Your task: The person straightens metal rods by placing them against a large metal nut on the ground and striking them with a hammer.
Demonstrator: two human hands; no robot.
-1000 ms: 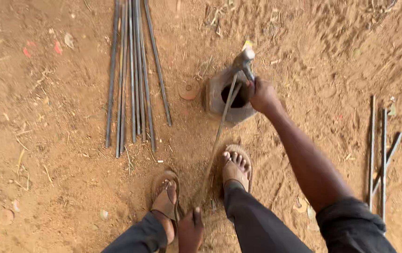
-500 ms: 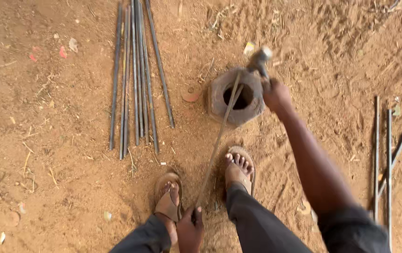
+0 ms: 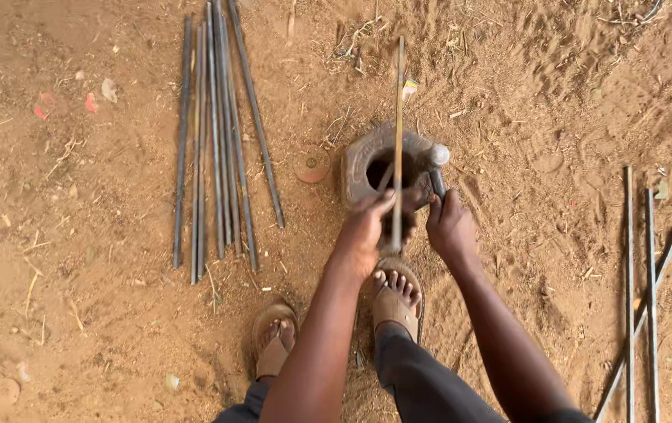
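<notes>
Fingers (image 3: 375, 210) of the left hand (image 3: 366, 231) are curled tight around a thin metal rod (image 3: 399, 117). That rod points straight up the picture, away from the person, and it crosses over the hole of a round grey metal block (image 3: 363, 160) that sits on the red dirt ground (image 3: 77, 329). Just beside it, the right hand (image 3: 451, 227) is closed around the dark handle of a tool (image 3: 435, 168) with a shiny silver end, and that tool rests on the block's right edge. Both hands sit close together, right in front of the block. Below them are two feet in brown sandals (image 3: 397, 301). A bunch of long rods (image 3: 218, 133) lies on the dirt to the left. A few more rods (image 3: 641, 298) lie far off to the right.
</notes>
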